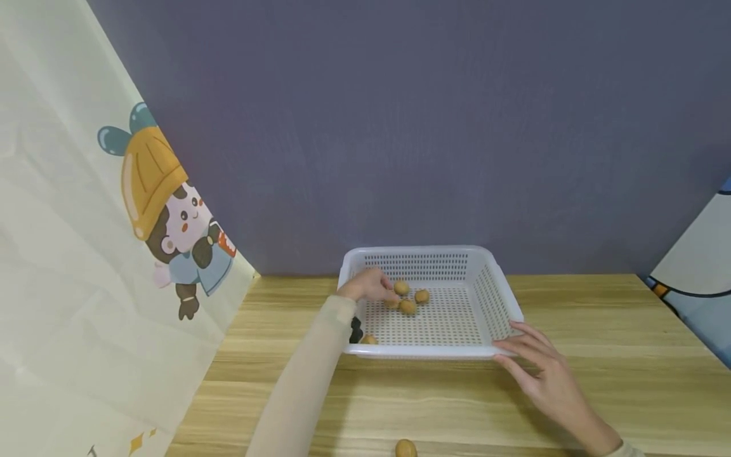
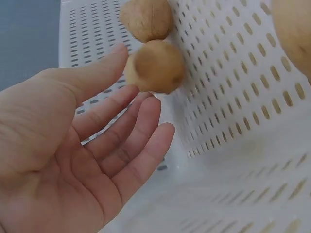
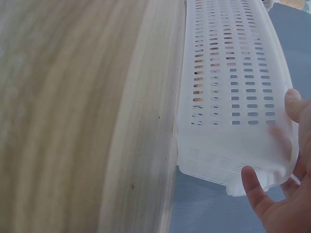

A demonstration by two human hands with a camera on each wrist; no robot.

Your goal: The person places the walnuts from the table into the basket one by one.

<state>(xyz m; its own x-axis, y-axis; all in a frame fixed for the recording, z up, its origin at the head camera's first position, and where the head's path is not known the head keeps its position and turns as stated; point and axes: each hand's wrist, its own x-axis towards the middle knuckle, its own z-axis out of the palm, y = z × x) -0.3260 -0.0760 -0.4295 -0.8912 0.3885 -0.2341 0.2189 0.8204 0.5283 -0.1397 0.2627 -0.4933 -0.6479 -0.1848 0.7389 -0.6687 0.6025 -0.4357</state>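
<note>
A white plastic basket (image 1: 428,351) with slotted walls stands on the wooden table. My left hand (image 1: 370,285) reaches into its left part, thumb and forefinger at the sides of a walnut (image 2: 155,68); the other fingers are loosely bent. More walnuts (image 1: 407,307) lie close by on the basket floor, and another walnut (image 1: 370,339) sits at the near left corner, beside small black objects (image 1: 355,331). At the near right corner my right hand (image 1: 542,371) holds the basket's rim, fingers over the top and thumb low on the outside.
One loose walnut (image 1: 406,448) lies on the wooden table (image 1: 434,400) at the near edge of the head view. A dark grey-blue surface (image 1: 422,127) rises behind the basket. To the left hangs a pale sheet (image 1: 68,266) printed with a cartoon figure.
</note>
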